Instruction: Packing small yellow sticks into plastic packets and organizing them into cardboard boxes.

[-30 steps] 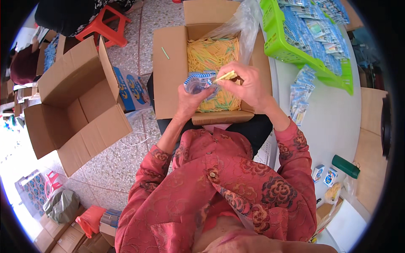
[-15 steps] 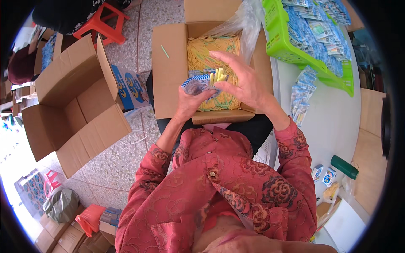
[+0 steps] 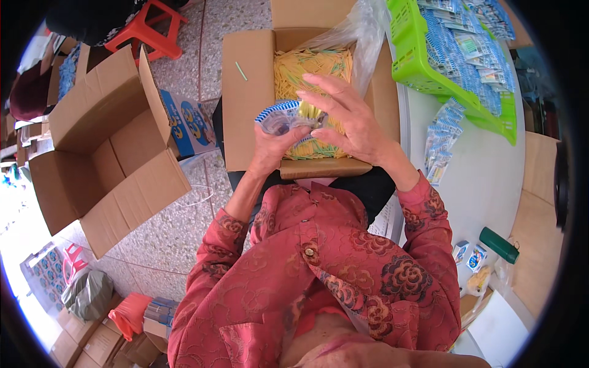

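The left hand [image 3: 275,146] is closed on a clear bag [image 3: 275,116] with a blue-and-white striped edge, pinching it between thumb and fingers. The right hand [image 3: 354,126] is open, its fingers spread and curved, just to the right of the bag. A bunch of yellow sticks [image 3: 309,111] stands at the bag's right end, between the two hands (whether the right fingers touch it cannot be told). Below both hands is a cardboard box [image 3: 250,116] holding loose sticks [image 3: 307,76], mostly yellow with some green. One green stick [image 3: 241,70] lies on the box's flap, beyond the left hand and slightly to its left. A plastic liner [image 3: 370,46] hangs over the box beyond the right hand. To the right of that hand, a white table [image 3: 481,172] bears a row of packets [image 3: 444,140] and a green basket [image 3: 410,64] of similar packets. Well left of the left hand is an open carton [image 3: 138,187].
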`<move>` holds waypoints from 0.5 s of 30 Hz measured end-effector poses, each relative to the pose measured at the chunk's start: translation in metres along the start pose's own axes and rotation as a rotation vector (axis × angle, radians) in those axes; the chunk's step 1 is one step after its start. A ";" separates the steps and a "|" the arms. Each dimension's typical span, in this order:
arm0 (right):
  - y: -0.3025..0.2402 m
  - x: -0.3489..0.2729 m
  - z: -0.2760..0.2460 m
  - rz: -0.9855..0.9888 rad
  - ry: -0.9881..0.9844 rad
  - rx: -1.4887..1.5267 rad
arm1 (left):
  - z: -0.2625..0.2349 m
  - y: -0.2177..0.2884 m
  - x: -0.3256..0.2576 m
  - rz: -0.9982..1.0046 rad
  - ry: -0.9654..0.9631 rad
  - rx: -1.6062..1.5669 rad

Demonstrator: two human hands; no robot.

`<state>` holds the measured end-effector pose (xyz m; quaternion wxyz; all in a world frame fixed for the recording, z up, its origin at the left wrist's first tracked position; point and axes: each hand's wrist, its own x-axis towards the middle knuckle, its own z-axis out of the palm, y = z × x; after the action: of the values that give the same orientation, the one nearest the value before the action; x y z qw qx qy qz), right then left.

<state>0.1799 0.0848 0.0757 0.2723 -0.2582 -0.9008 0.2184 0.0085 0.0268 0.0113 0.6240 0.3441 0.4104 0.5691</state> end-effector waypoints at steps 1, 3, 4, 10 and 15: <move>0.002 0.000 0.001 0.000 -0.001 0.000 | 0.000 0.000 0.000 0.000 0.000 -0.001; 0.006 0.000 0.003 -0.039 -0.011 -0.098 | 0.000 0.000 0.000 0.004 0.002 -0.021; 0.006 0.002 0.003 -0.041 -0.013 -0.097 | 0.000 0.000 -0.001 0.004 0.004 -0.022; 0.020 0.017 0.028 0.243 0.245 0.488 | -0.009 0.001 -0.006 0.025 0.055 0.044; 0.063 0.057 0.084 0.458 0.096 0.421 | -0.024 -0.005 -0.015 -0.010 0.097 0.016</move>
<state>0.1100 0.1458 0.0001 0.3057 -0.4024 -0.7403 0.4433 -0.0116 0.0105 -0.0019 0.6034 0.3192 0.4463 0.5786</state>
